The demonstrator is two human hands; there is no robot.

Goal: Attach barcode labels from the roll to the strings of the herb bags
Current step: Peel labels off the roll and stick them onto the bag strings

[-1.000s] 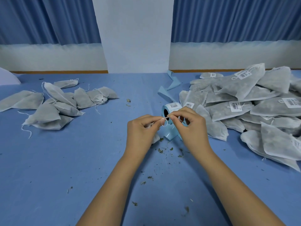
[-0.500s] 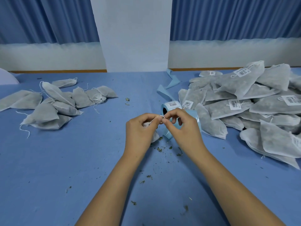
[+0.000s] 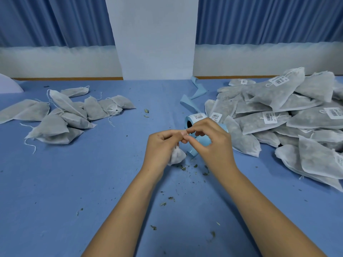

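While the left hand (image 3: 161,145) grips a herb bag (image 3: 177,155) beneath its curled fingers, the right hand (image 3: 213,143) meets it fingertip to fingertip, pinching, probably on the string, which is too fine to see. The label roll (image 3: 194,120) lies just behind the right hand on the counter (image 3: 92,182), with labelled bags (image 3: 287,117) piled to its right.

Left hand (image 3: 159,145) grips herb bag (image 3: 177,156); right hand (image 3: 213,143) fingers curled against left fingertips; label roll (image 3: 194,119) just behind.
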